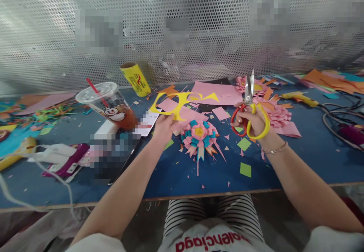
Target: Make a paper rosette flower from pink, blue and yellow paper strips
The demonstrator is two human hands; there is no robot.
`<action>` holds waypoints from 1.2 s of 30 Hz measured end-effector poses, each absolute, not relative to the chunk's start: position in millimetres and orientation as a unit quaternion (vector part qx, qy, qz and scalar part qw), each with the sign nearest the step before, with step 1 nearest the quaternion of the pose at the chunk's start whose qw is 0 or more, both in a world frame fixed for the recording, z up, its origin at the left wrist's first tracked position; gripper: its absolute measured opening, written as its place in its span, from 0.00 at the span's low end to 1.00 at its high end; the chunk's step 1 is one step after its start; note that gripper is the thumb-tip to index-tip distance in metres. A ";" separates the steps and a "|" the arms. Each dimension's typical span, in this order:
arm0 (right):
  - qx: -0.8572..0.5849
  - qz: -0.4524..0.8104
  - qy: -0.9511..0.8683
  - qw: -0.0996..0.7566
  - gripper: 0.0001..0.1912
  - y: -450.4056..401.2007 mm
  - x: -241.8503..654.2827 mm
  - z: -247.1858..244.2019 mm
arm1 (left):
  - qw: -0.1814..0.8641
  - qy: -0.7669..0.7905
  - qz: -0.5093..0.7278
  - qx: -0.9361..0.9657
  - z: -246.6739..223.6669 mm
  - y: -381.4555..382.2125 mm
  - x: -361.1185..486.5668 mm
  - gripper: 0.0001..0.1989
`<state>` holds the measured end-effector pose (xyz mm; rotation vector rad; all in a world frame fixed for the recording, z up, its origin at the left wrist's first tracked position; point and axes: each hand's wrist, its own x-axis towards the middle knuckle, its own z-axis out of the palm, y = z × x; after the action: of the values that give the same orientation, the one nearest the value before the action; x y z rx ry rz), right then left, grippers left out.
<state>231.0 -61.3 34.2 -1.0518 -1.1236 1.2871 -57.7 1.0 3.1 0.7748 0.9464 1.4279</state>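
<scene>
A yellow paper sheet (182, 102) with rounded cut-outs is pinched in my left hand (164, 127), raised above the pink paper scraps. My right hand (253, 121) has its fingers through the red and yellow handles of the scissors (249, 89). The blades point up and away from me, slightly parted, well to the right of the yellow paper. On the blue table (176, 182) between my forearms lies a layered paper flower (200, 133) in pink and blue with a yellow centre and hanging strips.
A lidded drink cup (113, 110), a yellow tube (136, 79) and a phone (150, 123) stand or lie to the left. Pink paper flowers (277, 113) and a yellow glue gun (301, 98) with cables are at right. Perforated metal (199, 55) rises behind the table.
</scene>
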 end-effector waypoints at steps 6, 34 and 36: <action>-0.298 0.732 -0.445 0.423 0.10 -64.9 218.0 24.2 | 0.508 0.463 0.480 0.545 9.3 -25.8 -40.3 0.13; -0.137 0.811 -0.500 0.272 0.10 -72.5 183.4 -7.4 | 0.580 0.392 0.466 0.541 4.4 -53.3 -16.6 0.09; -0.151 0.796 -0.522 0.266 0.10 -74.3 183.7 -5.6 | 0.581 0.395 0.463 0.541 3.5 -53.1 -17.8 0.09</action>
<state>183.7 -74.3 -5.6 -0.4067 -1.4092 2.1502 -17.8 -53.1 3.5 1.2635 0.9226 1.0828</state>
